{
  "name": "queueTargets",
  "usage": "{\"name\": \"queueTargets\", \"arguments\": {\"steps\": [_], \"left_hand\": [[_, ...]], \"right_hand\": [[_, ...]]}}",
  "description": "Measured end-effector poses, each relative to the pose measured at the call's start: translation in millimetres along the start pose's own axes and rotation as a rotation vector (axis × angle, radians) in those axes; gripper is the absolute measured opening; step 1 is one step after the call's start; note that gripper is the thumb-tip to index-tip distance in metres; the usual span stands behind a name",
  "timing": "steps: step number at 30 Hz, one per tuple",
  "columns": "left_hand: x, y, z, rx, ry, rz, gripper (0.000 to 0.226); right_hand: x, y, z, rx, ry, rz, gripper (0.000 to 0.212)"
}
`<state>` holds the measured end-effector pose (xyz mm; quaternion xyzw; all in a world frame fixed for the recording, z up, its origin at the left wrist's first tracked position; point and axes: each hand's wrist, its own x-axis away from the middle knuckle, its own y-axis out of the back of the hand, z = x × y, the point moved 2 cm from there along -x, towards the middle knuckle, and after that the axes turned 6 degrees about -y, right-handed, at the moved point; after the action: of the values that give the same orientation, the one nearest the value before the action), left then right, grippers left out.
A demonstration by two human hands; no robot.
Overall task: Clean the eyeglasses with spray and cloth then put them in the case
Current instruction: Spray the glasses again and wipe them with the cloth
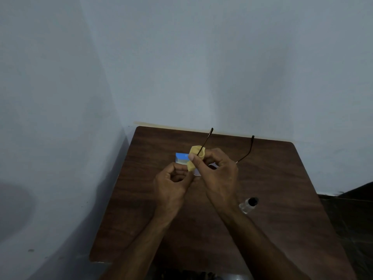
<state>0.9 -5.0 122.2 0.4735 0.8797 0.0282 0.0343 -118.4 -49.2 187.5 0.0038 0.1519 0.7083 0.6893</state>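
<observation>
Table (pixel 282 178): one eyeglasses (pixel 206 139), one cloth (pixel 195 151), one bottle (pixel 247 205), one blue box (pixel 181 158).

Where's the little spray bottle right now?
In the head view, the spray bottle sits on the right side of the brown table, just right of the person's right forearm and nearer the person than the glasses.

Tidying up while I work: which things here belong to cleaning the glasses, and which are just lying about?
Part of the job: eyeglasses, yellow cloth, spray bottle, blue-and-white box (probably the case).
Not part of it: only the wooden table.
</observation>
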Motion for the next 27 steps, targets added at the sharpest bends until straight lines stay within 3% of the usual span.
{"name": "queueTargets", "arguments": {"steps": [5, 13, 15, 19, 23, 27], "left_hand": [[7, -4, 1, 0.036, 0.039, 0.033, 0.018], [16, -3, 3, 0.028, 0.029, 0.039, 0.024], [17, -3, 5, 0.029, 0.03, 0.043, 0.031], [19, -3, 11, 0.017, 0.023, 0.043, 0.017], [19, -5, 7, 0.05, 0.003, 0.048, 0.016], [14, -7, 1, 0.094, -0.034, 0.054, 0.014]], "right_hand": [[-7, 8, 14, -0.109, -0.046, -0.077, 0.012], [-18, 28, 30, -0.395, -0.212, -0.006, 0.021], [-17, 28, 27, -0.38, -0.209, -0.003, 0.02], [-10, 21, 15, -0.237, -0.166, -0.012, 0.016], [4, 10, -2, -0.144, -0.147, 0.019, 0.005], [13, 4, -18, -0.075, -0.135, 0.037, 0.008]]}}
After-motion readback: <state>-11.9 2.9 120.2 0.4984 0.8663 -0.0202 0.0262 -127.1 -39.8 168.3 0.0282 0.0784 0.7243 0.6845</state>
